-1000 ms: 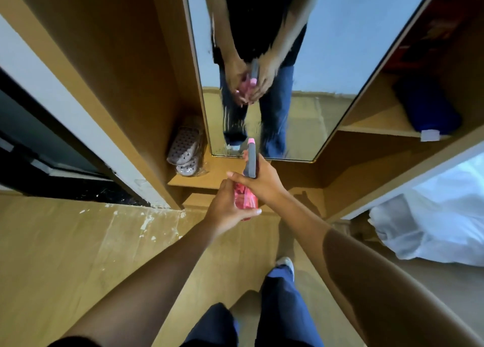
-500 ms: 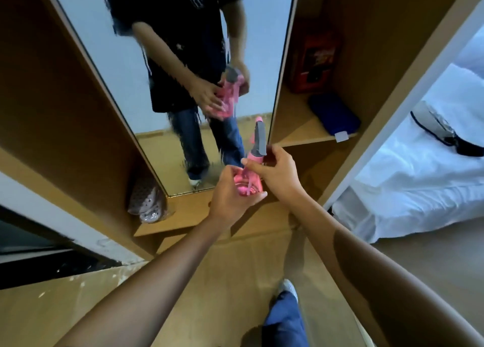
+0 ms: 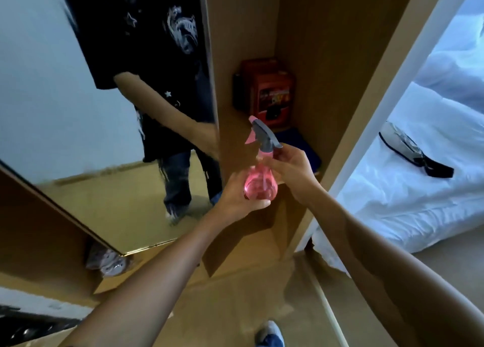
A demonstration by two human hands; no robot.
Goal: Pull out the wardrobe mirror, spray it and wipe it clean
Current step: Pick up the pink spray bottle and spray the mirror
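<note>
Both hands on pink spray bottle [image 3: 259, 184], just right of mirror [image 3: 104, 126]: left hand [image 3: 237, 197] cupped under base, right hand [image 3: 289, 167] pinching neck below grey trigger head [image 3: 264, 134].

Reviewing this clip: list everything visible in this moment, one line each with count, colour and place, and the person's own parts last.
mirror: one, gold-edged, left, standing out from the wardrobe
wardrobe: one, brown wood, centre
spray bottle: one, pink with grey head, held in front of the wardrobe
red box: one, on the wardrobe shelf
blue item: one, on the shelf in front of the box, partly hidden
bagged shoes: one bag, pale, low compartment beside the mirror
bed: one, white, right
black-strapped item: one, on the bed
left hand: grip under the bottle's body
right hand: grip at the bottle's neck
</note>
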